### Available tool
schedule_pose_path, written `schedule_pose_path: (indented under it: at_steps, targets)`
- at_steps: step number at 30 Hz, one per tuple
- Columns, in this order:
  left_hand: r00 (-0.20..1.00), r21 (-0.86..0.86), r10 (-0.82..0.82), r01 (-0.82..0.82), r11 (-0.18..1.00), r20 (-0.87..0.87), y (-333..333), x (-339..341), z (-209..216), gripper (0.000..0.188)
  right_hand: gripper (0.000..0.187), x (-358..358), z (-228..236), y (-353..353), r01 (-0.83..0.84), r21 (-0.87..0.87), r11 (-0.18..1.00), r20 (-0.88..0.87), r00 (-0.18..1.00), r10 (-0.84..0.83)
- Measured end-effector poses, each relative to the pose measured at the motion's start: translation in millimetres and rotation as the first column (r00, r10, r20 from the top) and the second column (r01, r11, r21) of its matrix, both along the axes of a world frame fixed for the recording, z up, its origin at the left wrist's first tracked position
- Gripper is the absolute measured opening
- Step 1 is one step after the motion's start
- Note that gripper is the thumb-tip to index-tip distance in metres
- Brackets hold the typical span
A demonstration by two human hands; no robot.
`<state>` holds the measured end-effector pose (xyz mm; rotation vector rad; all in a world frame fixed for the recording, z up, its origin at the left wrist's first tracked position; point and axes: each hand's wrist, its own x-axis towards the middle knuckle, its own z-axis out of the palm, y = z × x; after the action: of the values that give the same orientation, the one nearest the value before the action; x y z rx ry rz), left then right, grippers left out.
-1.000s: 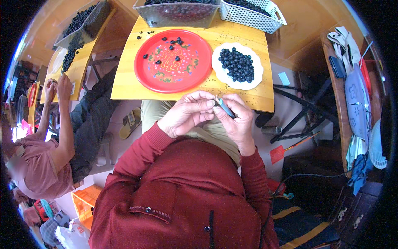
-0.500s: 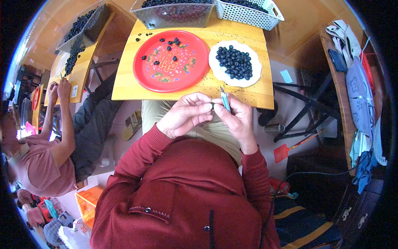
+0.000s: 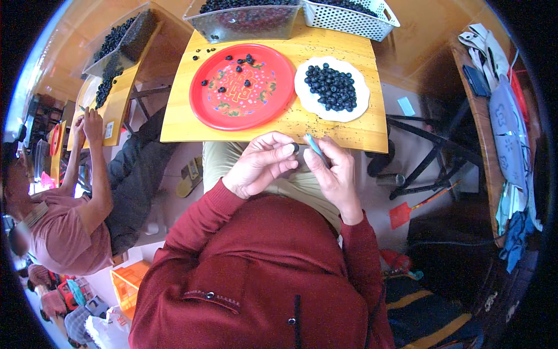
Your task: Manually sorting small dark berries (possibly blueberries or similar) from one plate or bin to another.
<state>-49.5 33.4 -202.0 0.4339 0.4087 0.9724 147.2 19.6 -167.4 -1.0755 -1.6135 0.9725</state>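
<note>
My left hand (image 3: 256,164) pinches a small round black bead-like ball (image 3: 296,148) between thumb and fingertips, just past the near table edge. My right hand (image 3: 335,174) grips a slim light-blue pen-shaped tool (image 3: 315,147) beside it; its tip is hard to make out. Beyond my hands, a round red tray (image 3: 203,113) with a floral pattern carries several scattered dark balls. To its right, a white scalloped plate (image 3: 363,104) bears a heap of the same balls.
A clear bin (image 3: 244,32) and a white perforated basket (image 3: 366,28), both with dark balls, stand at the table's far side. Dark crumbs speckle the wooden tabletop (image 3: 279,129). At left another person (image 3: 70,232) works at a second table. A red fly swatter (image 3: 401,214) lies at right.
My right hand and the blue tool have drawn slightly away from the ball, and the tool has tilted to the left. My left hand still pinches the ball.
</note>
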Motion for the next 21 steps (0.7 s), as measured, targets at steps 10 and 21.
schedule_pose_path:
  at_steps: [10, 21]
  targets:
    - [0.998, -0.001, 0.046, -0.046, 0.999, 0.038, -1.2, 5.1, 0.3, 0.012, 0.030, 0.8, -6.8, -8.3, -0.039, 0.126, 0.991, 0.068, 0.997, 0.031]
    - [0.996, -0.008, 0.056, -0.055, 0.998, 0.070, -5.4, 10.2, -1.0, 0.014, 0.027, 3.5, -9.5, -10.1, 0.016, 0.171, 0.985, 0.095, 0.995, -0.033]
